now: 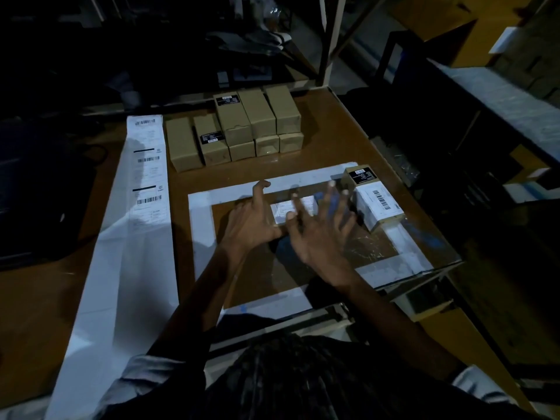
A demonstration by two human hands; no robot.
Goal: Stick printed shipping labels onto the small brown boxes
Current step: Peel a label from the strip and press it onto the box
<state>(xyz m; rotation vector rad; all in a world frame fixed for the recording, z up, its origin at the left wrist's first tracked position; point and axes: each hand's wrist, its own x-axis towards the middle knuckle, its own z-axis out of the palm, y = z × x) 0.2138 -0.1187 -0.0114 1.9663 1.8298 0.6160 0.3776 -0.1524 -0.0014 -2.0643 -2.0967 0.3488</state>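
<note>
A small brown box with a white label (285, 209) on its top lies inside the white taped square (201, 225) on the table. My left hand (254, 219) touches the box's left end, thumb raised. Spread straight over the box's right side are the fingers of my right hand (321, 225). To the right sits a labelled box (378, 204), and another box (359, 175) stands behind it. A long strip of printed shipping labels (148, 174) runs down the left of the table.
Several unlabelled brown boxes (236, 128) are stacked at the back of the table. A dark machine (39, 192) stands at the left. The table's right edge (424, 213) drops off to dark shelving. Cardboard cartons (439, 22) sit at the far right.
</note>
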